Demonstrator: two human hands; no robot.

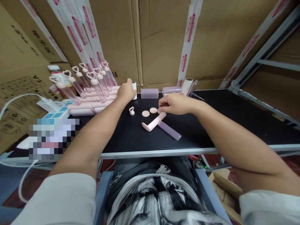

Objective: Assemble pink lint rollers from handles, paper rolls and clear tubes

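Observation:
My left hand (127, 91) is at the back of the table, against a short white tube (134, 90). Its fingers are mostly hidden, so I cannot tell whether they grip the tube. My right hand (173, 103) is closed, fingertips pinching the edge of a small pale pink disc (159, 111) at table level. Beside that disc lie a second disc (153, 110) and a third disc (145, 113). Nearer me, a pale pink curved piece (154, 122) touches a translucent purple rectangular tube (169, 130). A heart-topped pink cap (132, 111) stands below my left hand.
Several clear wands with heart handles (95, 82) stand in pink holders (81, 109) at left. A purple block (149, 93) and another white tube (187, 85) are along the back. A power strip (56, 111) and cable occupy the left end; a metal shelf frame (255, 65) rises at right.

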